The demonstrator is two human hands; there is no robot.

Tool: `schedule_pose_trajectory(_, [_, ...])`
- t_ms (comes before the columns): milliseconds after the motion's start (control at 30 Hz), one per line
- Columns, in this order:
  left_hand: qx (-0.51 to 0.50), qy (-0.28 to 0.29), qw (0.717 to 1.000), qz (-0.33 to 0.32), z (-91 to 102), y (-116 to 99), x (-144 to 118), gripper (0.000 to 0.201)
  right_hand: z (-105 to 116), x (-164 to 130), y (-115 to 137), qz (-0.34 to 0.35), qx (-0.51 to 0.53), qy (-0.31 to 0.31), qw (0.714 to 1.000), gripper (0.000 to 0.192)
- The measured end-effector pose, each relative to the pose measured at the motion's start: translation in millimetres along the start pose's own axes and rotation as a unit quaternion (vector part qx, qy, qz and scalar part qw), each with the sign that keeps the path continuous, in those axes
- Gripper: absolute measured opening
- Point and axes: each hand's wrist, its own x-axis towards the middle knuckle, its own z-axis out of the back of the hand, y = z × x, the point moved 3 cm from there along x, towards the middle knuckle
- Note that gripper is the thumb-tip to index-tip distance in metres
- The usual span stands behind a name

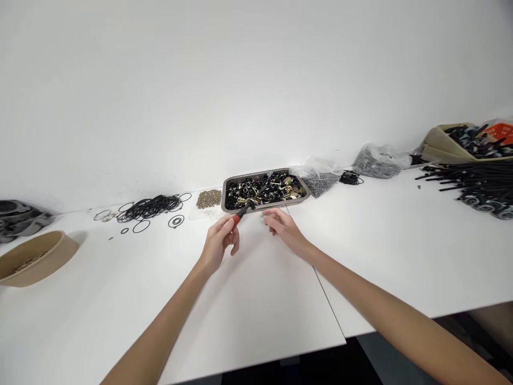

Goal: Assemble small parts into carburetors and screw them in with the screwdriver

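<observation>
Screwdriver [243,209], red/black handle w/ dark shaft, is gripped by fingers of left hand [218,243] at front rim of metal tray [226,199], tip over black and brass parts. Right hand [285,227] is held just beside, fingers loose, nothing grasped, above white tabletop [256,299]. No readable writing is seen.

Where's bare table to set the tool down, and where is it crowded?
Free: the white table between both forearms, and the stretch right of the right hand. Crowded: back edge, from O-rings to the metal tray beyond the left hand holding the tool.

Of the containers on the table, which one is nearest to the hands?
The metal tray of small black and brass parts, just beyond both hands. The brown bowl lies far left, the box far right.
</observation>
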Motion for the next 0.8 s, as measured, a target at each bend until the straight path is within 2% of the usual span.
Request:
schedule_pose_trajectory(100, [-0.036, 0.045, 0.997, 0.048, -10.0, 6.7, -9.8, 0.029, -4.4, -2.7, 4.2, -0.055, 0.145, 0.008, 0.988, 0.041])
schedule_pose_trajectory(167, [-0.047, 0.065, 0.994, 0.072, -14.2, 11.0, -13.4, 0.026, -7.2, -5.2, 6.2, -0.079, 0.251, 0.016, 0.965, 0.036])
schedule_pose_trajectory(233, [-0.054, 0.075, 0.992, 0.087, -16.3, 14.6, -14.9, 0.024, -7.9, -7.1, 8.0, -0.073, 0.296, 0.026, 0.952, 0.029])
schedule_pose_trajectory(433, [-0.038, 0.091, 0.987, 0.126, -13.4, 25.3, -12.7, 0.023, -5.2, -9.0, 8.7, -0.067, 0.275, 0.042, 0.958, 0.025])
schedule_pose_trajectory(600, [0.015, 0.135, 0.978, 0.159, -16.4, 28.4, -14.0, 0.021, -5.6, -10.7, 7.7, -0.089, 0.204, 0.042, 0.974, 0.035])
schedule_pose_trajectory(700, [0.043, 0.147, 0.974, 0.169, -18.4, 27.0, -15.8, 0.022, -7.7, -12.9, 9.0, -0.099, 0.179, 0.075, 0.976, 0.039])
schedule_pose_trajectory(800, [0.042, 0.148, 0.973, 0.170, -17.3, 27.2, -16.4, 0.022, -9.8, -14.2, 10.1, -0.102, 0.207, 0.112, 0.967, 0.042])
